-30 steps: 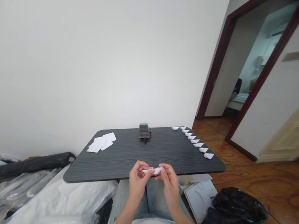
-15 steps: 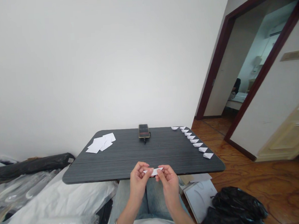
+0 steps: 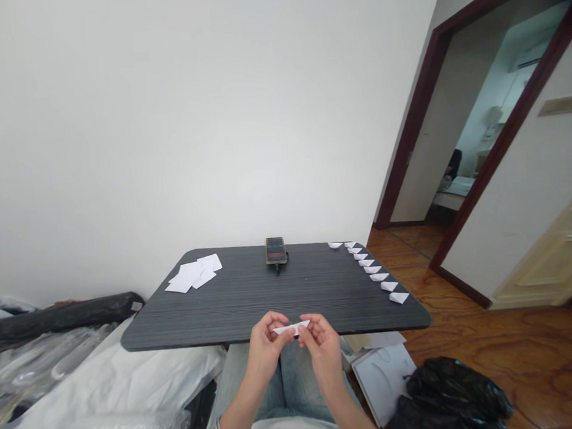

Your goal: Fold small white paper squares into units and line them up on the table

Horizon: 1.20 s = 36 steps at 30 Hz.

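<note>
A small folded piece of white paper (image 3: 292,328), long and narrow with pointed ends, is pinched between both hands just above the near edge of the dark table (image 3: 252,295). My left hand (image 3: 268,340) grips its left part with thumb and fingers. On the right part, my right hand (image 3: 319,337) holds it the same way. Several folded white paper boats (image 3: 379,277) stand in a line along the table's right edge. Flat white paper sheets (image 3: 192,274) lie overlapping at the far left of the table.
A small dark device (image 3: 275,252) with a cable sits at the table's back middle, near the white wall (image 3: 240,113). Plastic-wrapped goods (image 3: 97,384) lie at left. A black plastic bag (image 3: 450,399) and a white paper bag (image 3: 384,377) are on the floor at right.
Both thumbs have shifted slightly inward along the folded paper, now close together at its middle. The paper stays in both hands at nearly the same spot.
</note>
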{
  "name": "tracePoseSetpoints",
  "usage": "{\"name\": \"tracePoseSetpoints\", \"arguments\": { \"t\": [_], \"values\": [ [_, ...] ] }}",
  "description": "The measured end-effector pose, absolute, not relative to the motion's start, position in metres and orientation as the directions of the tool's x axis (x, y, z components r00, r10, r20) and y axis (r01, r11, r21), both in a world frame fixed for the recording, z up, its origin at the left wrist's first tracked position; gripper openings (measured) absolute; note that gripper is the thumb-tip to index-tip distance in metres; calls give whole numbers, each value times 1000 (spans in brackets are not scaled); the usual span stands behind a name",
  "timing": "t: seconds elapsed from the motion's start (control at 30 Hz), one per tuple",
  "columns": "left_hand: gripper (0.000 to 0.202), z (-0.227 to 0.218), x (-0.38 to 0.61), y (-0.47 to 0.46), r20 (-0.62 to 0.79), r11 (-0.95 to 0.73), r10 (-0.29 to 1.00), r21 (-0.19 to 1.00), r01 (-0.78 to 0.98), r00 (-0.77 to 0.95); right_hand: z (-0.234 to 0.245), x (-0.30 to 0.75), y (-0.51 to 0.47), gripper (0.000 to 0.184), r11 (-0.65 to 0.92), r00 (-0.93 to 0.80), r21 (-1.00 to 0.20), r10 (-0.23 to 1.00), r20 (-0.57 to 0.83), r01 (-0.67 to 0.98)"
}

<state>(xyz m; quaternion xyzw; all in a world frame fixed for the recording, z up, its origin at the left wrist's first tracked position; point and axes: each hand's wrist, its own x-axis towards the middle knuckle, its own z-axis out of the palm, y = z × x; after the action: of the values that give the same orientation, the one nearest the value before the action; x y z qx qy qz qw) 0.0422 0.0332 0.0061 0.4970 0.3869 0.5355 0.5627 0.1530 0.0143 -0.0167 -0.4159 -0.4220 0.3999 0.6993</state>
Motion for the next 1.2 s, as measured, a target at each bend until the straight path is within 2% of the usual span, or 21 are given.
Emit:
{"name": "tracePoseSetpoints", "arguments": {
  "t": [0.2, 0.43, 0.6, 0.97, 1.2],
  "values": [
    [29, 6, 42, 34, 100, -63, 985, 968, -243, 143, -16, 153, 16, 16, 321, 330, -915, 914, 233, -242],
    [30, 6, 38, 38, 87, -44, 973, 980, -196, 212, -14, 157, 19, 19, 274, 299, -919, 936, 187, -282],
    [25, 3, 38, 39, 168, -144, 968, 980, -136, 186, -9, 158, 19, 22, 241, 213, -923, 960, 182, -299],
    [15, 2, 33, 39, 237, -240, 965, 971, 12, 116, -14, 159, 20, 21, 318, 295, -913, 925, 240, -254],
    [9, 5, 25, 41, 348, -349, 937, 937, 33, 32, -10, 162, 20, 26, 315, 277, -894, 933, 231, -319]
  ]
}}
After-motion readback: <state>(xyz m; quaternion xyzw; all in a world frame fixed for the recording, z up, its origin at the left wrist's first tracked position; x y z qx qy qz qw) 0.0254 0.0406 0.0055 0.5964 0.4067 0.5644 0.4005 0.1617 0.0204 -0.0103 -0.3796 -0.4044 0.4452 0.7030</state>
